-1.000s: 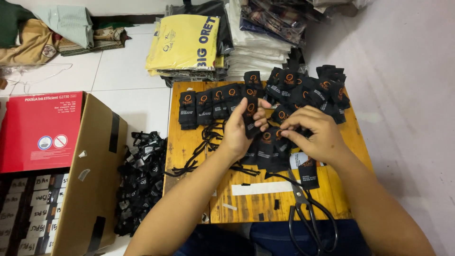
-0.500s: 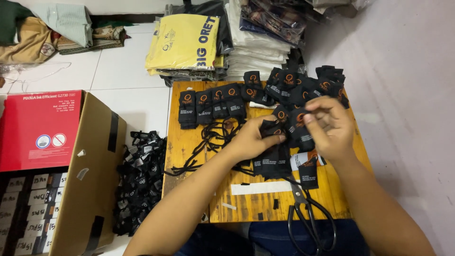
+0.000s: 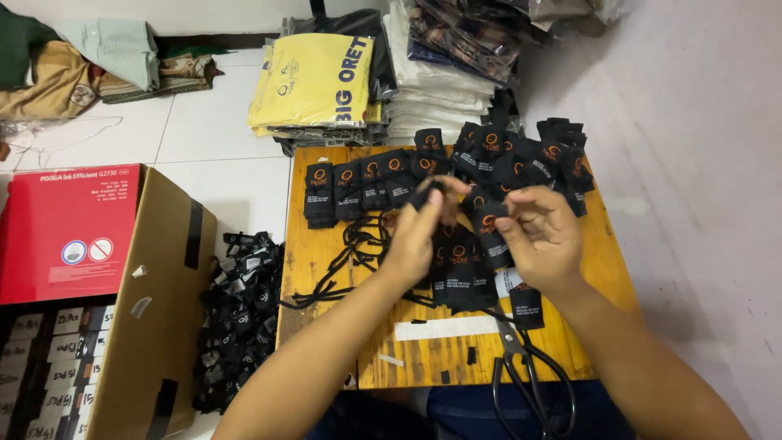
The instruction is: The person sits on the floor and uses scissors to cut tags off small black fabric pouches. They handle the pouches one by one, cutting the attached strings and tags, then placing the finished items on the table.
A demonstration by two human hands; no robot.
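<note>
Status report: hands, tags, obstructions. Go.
Left hand pinching a black tag. Right hand gripping another tag. Scissors near board edge, nothing blocking.

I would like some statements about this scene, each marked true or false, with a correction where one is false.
1. Both hands work over a small wooden table. True.
2. The scissors lie at the far edge of the table, beside the yellow bags. False: they lie at the near edge, by the right forearm.
3. The right hand holds a black tag in its fingers. True.
4. The left hand rests flat on the floor. False: it is raised over the table, fingers on a black tag.
5. A pile of black tags lies on the floor left of the table. True.
</note>
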